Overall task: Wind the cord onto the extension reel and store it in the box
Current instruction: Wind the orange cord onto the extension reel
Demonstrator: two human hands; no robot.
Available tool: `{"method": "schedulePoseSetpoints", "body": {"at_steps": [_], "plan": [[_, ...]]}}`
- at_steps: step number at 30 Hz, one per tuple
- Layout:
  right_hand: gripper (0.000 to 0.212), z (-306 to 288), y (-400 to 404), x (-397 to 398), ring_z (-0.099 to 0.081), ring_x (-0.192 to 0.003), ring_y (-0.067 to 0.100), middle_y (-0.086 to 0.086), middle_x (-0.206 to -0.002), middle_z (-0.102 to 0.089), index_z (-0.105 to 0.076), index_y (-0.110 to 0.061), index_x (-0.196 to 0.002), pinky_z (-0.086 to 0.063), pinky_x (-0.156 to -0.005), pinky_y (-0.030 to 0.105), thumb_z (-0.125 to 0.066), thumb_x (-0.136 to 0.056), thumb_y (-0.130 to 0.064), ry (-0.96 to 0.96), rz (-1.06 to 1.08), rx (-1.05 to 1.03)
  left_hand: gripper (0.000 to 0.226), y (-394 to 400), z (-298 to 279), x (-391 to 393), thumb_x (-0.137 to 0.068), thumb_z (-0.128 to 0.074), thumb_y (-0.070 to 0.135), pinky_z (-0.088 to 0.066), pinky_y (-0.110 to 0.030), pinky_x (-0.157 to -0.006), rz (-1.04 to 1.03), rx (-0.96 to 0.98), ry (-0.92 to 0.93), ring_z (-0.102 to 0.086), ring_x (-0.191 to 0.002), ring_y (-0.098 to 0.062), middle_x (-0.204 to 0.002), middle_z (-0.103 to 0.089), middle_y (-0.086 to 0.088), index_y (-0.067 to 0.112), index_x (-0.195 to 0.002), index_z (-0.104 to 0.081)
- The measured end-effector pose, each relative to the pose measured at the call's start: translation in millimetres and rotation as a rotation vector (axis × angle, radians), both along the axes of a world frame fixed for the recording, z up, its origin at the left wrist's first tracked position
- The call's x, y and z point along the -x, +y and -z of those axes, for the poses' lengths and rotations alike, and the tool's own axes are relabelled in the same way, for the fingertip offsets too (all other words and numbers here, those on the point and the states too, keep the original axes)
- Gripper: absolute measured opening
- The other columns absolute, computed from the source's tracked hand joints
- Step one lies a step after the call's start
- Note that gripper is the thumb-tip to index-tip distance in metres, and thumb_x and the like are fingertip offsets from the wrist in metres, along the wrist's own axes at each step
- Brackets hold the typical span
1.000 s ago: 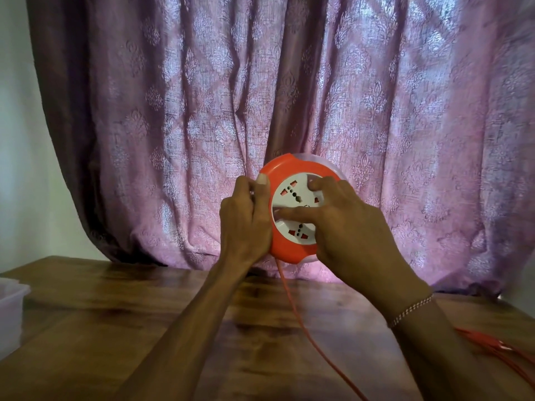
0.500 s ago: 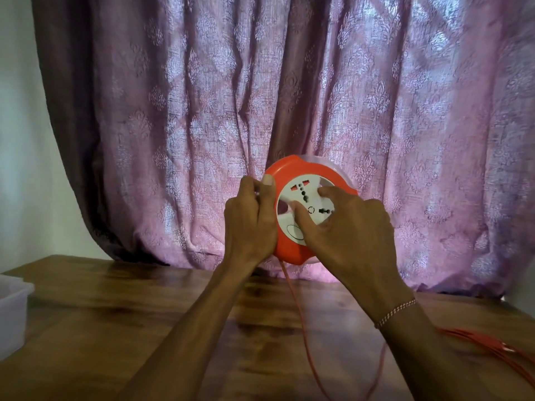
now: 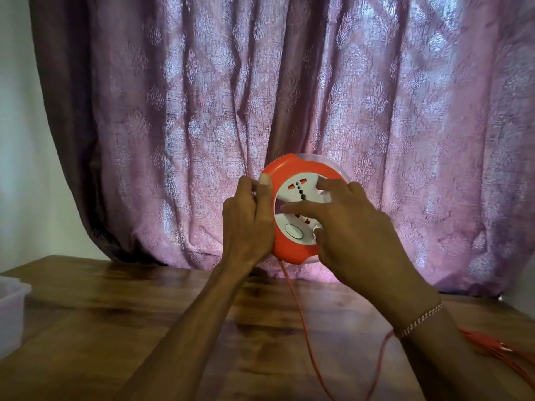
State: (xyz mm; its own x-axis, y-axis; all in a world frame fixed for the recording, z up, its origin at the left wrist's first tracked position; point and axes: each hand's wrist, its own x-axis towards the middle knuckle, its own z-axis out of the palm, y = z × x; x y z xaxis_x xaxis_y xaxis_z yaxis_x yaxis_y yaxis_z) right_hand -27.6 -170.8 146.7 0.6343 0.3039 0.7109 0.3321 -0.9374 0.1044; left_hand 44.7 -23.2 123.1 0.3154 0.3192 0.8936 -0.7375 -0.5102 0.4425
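A round orange extension reel (image 3: 292,169) with a white socket face is held upright above the wooden table (image 3: 115,314), in front of the curtain. My left hand (image 3: 247,224) grips its left rim, thumb on the orange edge. My right hand (image 3: 347,230) lies on the white face, fingers spread and pressed into it. A thin orange cord (image 3: 301,322) hangs from the reel's underside, runs down to the near edge and loops back up under my right wrist. More orange cord (image 3: 503,351) lies bunched on the table at the right.
A clear plastic box (image 3: 11,311) stands at the table's left edge, partly out of view. A purple patterned curtain (image 3: 289,96) hangs right behind the reel, its hem resting on the table's far side. A pale wall shows at the far left.
The white socket face has turned under my right hand, whose fingers have shifted around it. The hanging cord now forms a loop near my right wrist. My left hand keeps its grip.
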Motion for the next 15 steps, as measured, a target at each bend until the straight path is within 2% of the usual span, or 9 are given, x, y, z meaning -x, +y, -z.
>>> {"method": "schedulePoseSetpoints", "body": {"at_steps": [2,6,11,15], "plan": [[0.059,1,3,-1,-0.029,-0.136,0.03,0.005,-0.152,-0.032,-0.044,-0.053,-0.136,-0.049,-0.089,0.047,-0.06,-0.087,-0.025,0.028,-0.006,0.025,0.033,-1,0,1,-0.1,-0.037,0.041,-0.031,-0.011,-0.046,0.007,-0.003,0.001,-0.053,-0.053,0.005,-0.053,-0.05,0.014,0.02,-0.075,-0.044],[0.058,5,6,-7,-0.033,-0.136,0.032,0.009,-0.15,-0.036,-0.046,-0.052,-0.135,-0.05,-0.087,0.049,-0.058,-0.088,-0.022,-0.019,-0.03,-0.014,0.035,3,0,-3,-0.099,-0.035,0.047,-0.029,-0.015,-0.047,-0.023,-0.004,0.013,-0.052,-0.053,0.0,-0.055,-0.051,0.012,0.021,-0.076,-0.045],[0.062,9,3,-12,-0.053,-0.121,0.029,0.004,-0.133,-0.052,-0.047,-0.057,-0.13,-0.054,-0.081,0.044,-0.061,-0.082,-0.021,-0.055,-0.04,-0.079,0.033,-1,2,-2,-0.1,-0.039,0.042,-0.035,-0.011,-0.047,0.008,-0.014,0.013,-0.056,-0.055,0.001,-0.055,-0.052,0.012,0.019,-0.077,-0.047],[0.061,9,2,-11,-0.061,-0.109,0.027,-0.003,-0.121,-0.066,-0.039,-0.057,-0.137,-0.051,-0.078,0.038,-0.06,-0.08,-0.053,-0.119,0.013,-0.136,0.032,-1,3,-3,-0.1,-0.04,0.043,-0.03,-0.016,-0.045,-0.004,-0.023,0.013,-0.052,-0.05,-0.002,-0.051,-0.05,0.009,0.025,-0.073,-0.042]]}}
